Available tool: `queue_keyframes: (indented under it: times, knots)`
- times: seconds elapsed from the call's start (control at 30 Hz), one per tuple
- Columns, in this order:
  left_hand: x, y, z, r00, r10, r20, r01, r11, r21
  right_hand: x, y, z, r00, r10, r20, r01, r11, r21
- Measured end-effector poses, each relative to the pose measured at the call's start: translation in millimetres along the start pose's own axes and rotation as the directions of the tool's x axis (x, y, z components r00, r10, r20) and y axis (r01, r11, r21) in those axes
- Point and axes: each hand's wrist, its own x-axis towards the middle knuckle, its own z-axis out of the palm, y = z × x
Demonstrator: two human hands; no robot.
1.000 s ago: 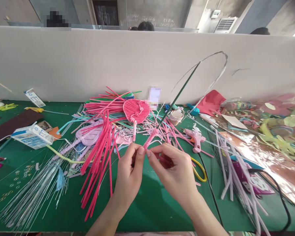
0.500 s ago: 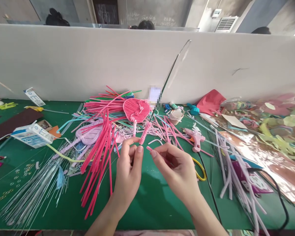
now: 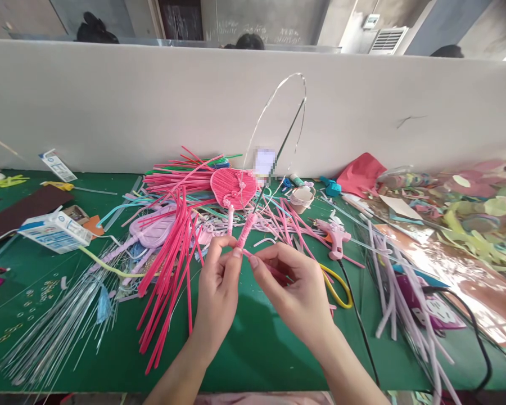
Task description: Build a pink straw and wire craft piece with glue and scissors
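My left hand (image 3: 218,284) pinches the lower end of a thin wire stem wrapped in pink pipe cleaner (image 3: 245,229). From that wrapped part a bare wire loop (image 3: 287,109) rises and curves in front of the white partition. My right hand (image 3: 297,289) is closed just to the right, its fingertips pinching the loose pink pipe cleaner end beside my left fingertips. Both hands hover above the green table (image 3: 257,343).
A heap of pink pipe cleaners (image 3: 168,253) and a pink woven fan (image 3: 233,188) lie behind my hands. A pink glue gun (image 3: 335,236), a yellow loop (image 3: 339,287), bare wires (image 3: 54,332), a small carton (image 3: 54,232) and paper scraps (image 3: 468,225) surround them. A white partition (image 3: 109,107) closes the back.
The wire loop swung from the right toward the middle. My hands parted briefly, then came together again at the wrapped stem, which now stands more upright.
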Motion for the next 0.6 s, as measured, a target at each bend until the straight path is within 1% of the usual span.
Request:
queue_keyframes:
  times: [0.17, 0.4, 0.5, 0.6]
  knots:
    - [-2.4, 1.1, 1.3, 1.0, -0.028, -0.006, 0.028, 0.999, -0.016, 2.2, 0.2, 2.8, 1.0, -0.016, -0.003, 0.016, 1.0, -0.017]
    - [-2.5, -2.0, 3.2, 1.0, 0.019, 0.018, -0.019, 1.0, -0.005, 2.8, 2.3, 3.3, 0.999, 0.012, -0.051, -0.012, 1.0, -0.002]
    - [-1.3, -1.7, 3.3, 1.0, 0.023, 0.01, -0.023, 1.0, 0.002, 3.0, 0.4, 3.4, 0.998, 0.002, -0.057, -0.004, 1.0, -0.021]
    - [0.1, 1.6, 2.6, 0.999, 0.027, 0.016, -0.027, 0.999, -0.02, 3.7, -1.0, 3.1, 0.999, 0.0, -0.039, -0.001, 1.0, -0.03]
